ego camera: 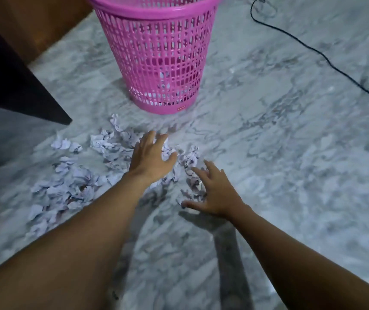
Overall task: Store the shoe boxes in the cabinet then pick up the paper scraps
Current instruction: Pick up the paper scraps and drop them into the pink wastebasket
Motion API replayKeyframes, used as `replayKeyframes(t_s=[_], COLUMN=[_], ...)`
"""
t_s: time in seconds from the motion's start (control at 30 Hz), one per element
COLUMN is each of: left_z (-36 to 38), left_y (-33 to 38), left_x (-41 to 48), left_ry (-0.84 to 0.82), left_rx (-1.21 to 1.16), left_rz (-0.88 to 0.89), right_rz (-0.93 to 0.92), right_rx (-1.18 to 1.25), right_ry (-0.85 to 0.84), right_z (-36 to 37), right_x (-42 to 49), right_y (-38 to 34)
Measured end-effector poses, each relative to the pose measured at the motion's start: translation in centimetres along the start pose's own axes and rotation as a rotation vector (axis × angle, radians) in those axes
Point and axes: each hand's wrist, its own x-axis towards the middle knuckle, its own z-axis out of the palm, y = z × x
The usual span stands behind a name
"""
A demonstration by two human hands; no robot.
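- Scraps lie crumpled on the floor, in a loose scatter that runs from the far left to beneath both hands.
- Left hand: over the middle of the scatter, fingers straight and spread apart, gripping nothing.
- Right hand: at the right edge of the scatter, fingers splayed, thumb low near the floor, gripping nothing. Contact with the paper cannot be confirmed.
- Basket: upright just beyond the scraps, well within reach. Pale shapes show through its lattice near the base; their nature is unclear.
- Shoe boxes and cabinet: not in view, so the state of that step cannot be judged.
- Step in hand, by estimate: gathering scraps for transfer to the basket.
- Risk: a two-hand scoop with spread fingers lets small pieces slip through and fall back on the way up.
- Risk: a sweep toward the centre can push light pieces outward, toward the dark furniture at left, where retrieval is harder.
- Risk: the outlying pieces at far left are easy to miss, as the pale paper blends with the marbled floor.
- Risk: a hurried reach can knock the light basket over.
- Cable: well apart at right, low concern.
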Motion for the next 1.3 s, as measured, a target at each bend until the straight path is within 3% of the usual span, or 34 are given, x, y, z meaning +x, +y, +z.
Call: replayKeyframes(t_s=[0.17,0.33,0.5,0.67,0.9,1.0,1.13,1.3], left_z=[2.4,4.2,5.7,6.9,7.0,6.7,6.6,6.7], left_y=[-3.2,-4.4,-4.3,-4.3,-4.4,-4.5,-4.9,-6.7], left_x=[-2.0,-3.3,-3.5,-3.3,-2.5,-2.4,-2.3,-2.1], left_ry=[-0.113,-0.113,0.017,0.118,0.194,0.261,0.291,0.165], left_rx=[0.060,0.073,0.100,0.143,0.140,0.189,0.200,0.132], left_rz=[-0.175,-0.179,-0.113,-0.075,-0.057,-0.010,-0.036,-0.144], right_rz=[0.031,0.010,-0.036,-0.071,0.166,0.122,0.025,-0.104], right_rx=[-0.096,-0.099,-0.116,0.054,0.351,0.336,0.097,0.131], right_ry=[-0.057,0.163,0.280,0.326,0.461,0.401,0.325,0.251], right_z=[2.6,3.5,4.5,4.6,1.0,-0.2,2.3,3.4], right_x=[-0.9,-0.8,-0.2,0.8,5.7,8.7,10.6,10.5], right_y=[-0.5,-1.4,-1.6,-1.1,-0.6,-1.1,-0.6,0.2])
